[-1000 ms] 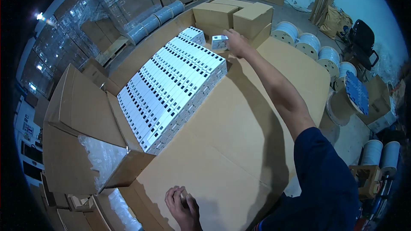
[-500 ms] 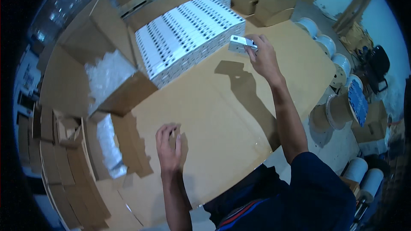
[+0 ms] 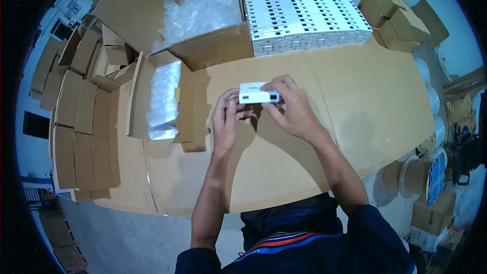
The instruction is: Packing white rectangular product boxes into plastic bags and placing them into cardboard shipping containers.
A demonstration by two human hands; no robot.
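Small white box (image 3: pixel 258 93) sits between both hands above the middle of the cardboard-covered desk (image 3: pixel 355 101), held level. The left hand (image 3: pixel 227 122) grips its left end with curled fingers, and the right hand (image 3: pixel 291 109) closes over its right end from above and behind. Beyond it, well apart, a block of matching white boxes (image 3: pixel 304 15) stands in tight rows. To its left an open carton (image 3: pixel 203 25) holds clear plastic wrap (image 3: pixel 200 12). Folded cardboard blanks (image 3: pixel 83 116) line the desk's left edge, beside a flat plastic-wrapped bundle (image 3: pixel 163 99). Nothing lies between the hands and the white rows.
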